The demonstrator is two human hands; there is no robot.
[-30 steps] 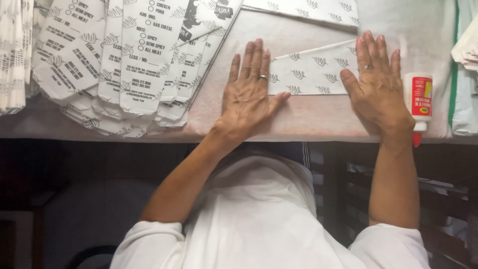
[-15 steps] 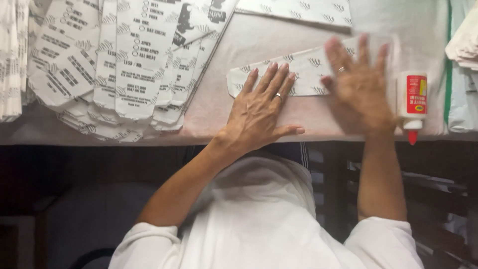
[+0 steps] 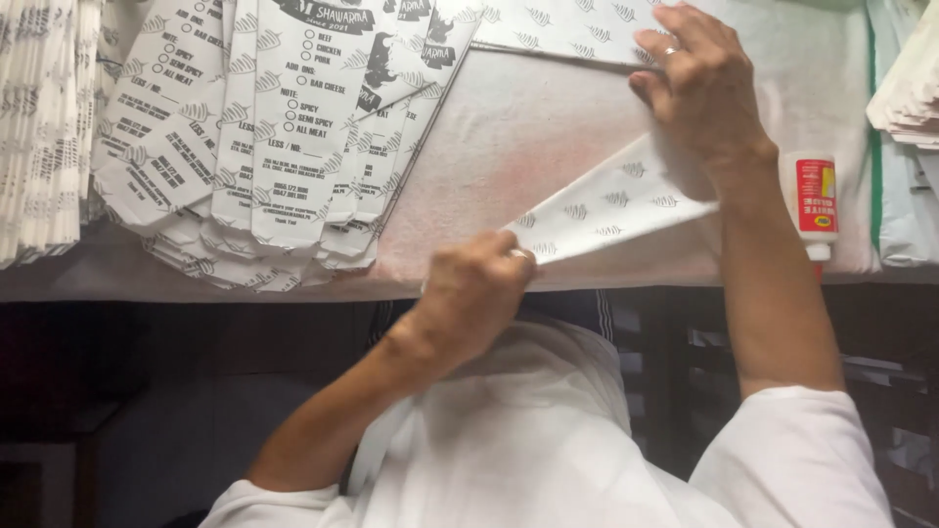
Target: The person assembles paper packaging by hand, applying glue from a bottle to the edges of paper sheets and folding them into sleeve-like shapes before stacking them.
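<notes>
My left hand (image 3: pixel 476 290) grips the near end of a folded white paper sleeve (image 3: pixel 611 202) printed with small grey leaf marks, lifting it off the table at the front edge. The sleeve slants up to the right, under my right wrist. My right hand (image 3: pixel 696 80) rests farther back on a flat printed paper sheet (image 3: pixel 562 24), fingers bent over its edge. Whether that hand pinches the sheet or only presses on it is unclear.
A fanned pile of printed paper sleeves (image 3: pixel 264 147) fills the table's left half, with another stack (image 3: pixel 39 127) at the far left. A white glue bottle with a red label (image 3: pixel 814 205) lies right of my forearm. More white paper (image 3: pixel 910 88) is stacked at the right edge. The pale tablecloth (image 3: pixel 518 137) shows between.
Both hands lay flat pressing the sleeve a second ago. Now the left hand has closed on its near end and pulled it up, and the right hand has moved back onto the far sheet.
</notes>
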